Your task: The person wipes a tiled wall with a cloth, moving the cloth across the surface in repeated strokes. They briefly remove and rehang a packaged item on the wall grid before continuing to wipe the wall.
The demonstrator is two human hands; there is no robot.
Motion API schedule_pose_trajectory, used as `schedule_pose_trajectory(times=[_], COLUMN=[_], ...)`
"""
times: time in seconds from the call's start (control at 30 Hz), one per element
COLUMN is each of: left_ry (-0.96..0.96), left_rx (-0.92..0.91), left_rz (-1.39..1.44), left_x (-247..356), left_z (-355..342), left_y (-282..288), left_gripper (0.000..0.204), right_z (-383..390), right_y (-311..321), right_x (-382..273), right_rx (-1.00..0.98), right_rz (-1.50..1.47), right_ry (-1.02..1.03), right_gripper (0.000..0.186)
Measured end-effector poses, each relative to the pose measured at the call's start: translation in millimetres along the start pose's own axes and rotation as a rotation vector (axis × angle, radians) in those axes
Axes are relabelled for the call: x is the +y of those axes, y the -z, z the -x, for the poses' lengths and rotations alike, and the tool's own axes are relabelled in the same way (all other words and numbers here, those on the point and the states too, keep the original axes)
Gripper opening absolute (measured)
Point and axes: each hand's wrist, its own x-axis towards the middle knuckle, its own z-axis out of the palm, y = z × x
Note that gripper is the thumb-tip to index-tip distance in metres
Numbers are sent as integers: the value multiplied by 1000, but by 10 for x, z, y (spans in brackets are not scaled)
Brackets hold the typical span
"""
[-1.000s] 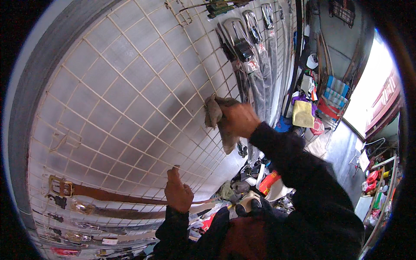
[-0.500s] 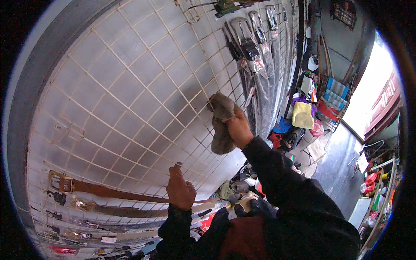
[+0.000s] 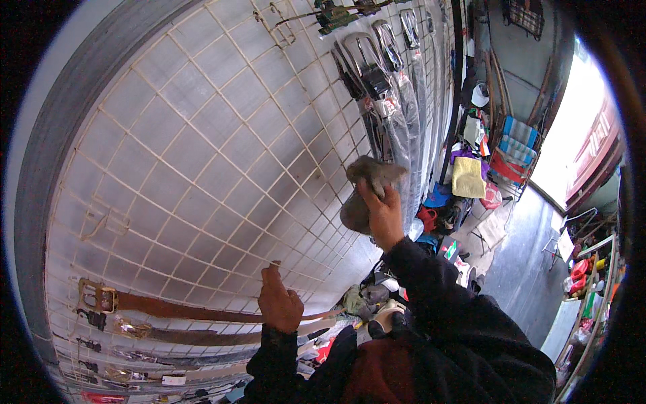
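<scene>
A white wire grid panel (image 3: 222,155) stands upright before a pale wall. My right hand (image 3: 385,221) is closed round a crumpled grey-brown rag (image 3: 356,212), bunched against the right part of the grid, near the hanging belts. Lower down, my left hand (image 3: 280,303) is at the grid with its fingers curled in and the index fingertip at a wire; it appears to grip the mesh. A brown leather belt (image 3: 175,308) with a brass-coloured buckle (image 3: 96,296) runs across behind the left hand.
Belts in clear plastic with silver buckles (image 3: 367,57) hang at upper right. More belts (image 3: 202,337) hang low on the left. Clothes and bags (image 3: 370,293) lie piled below. A striped folding chair (image 3: 517,151), a yellow cloth (image 3: 468,178) and a bright doorway (image 3: 572,128) are at right.
My right hand has shifted slightly right with the rag, which has changed its folds. My left hand stays at nearly the same place on the grid. The view has tilted a little.
</scene>
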Motion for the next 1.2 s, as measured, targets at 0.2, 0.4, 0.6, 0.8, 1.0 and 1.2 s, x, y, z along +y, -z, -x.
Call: schedule_pose_trajectory(times=[0.2,0.4,0.6,0.8,1.0,1.2], left_ry=[64,2,7,-3,-59,-21], left_rx=[-62,-20,-2,19,90,44], left_rz=[6,-12,-12,-16,-40,-84], left_x=[-8,6,-8,-29,7,-1], left_z=[-1,-15,-19,12,-25,-14], left_y=[-7,12,-6,-50,-32,-14], left_gripper=[67,66,63,61,61,61], right_z=[-302,-341,-178,-487,-404,-446], right_y=[-264,48,-14,-265,-617,-500], right_x=[212,78,-157,-611,-465,-459], right_rx=[-161,-351,-241,-419,-313,-325], right_rz=[507,1091,479,1091,185,-173], right_ry=[287,234,551,550,-24,-383], right_gripper=[24,26,25,20,16,18])
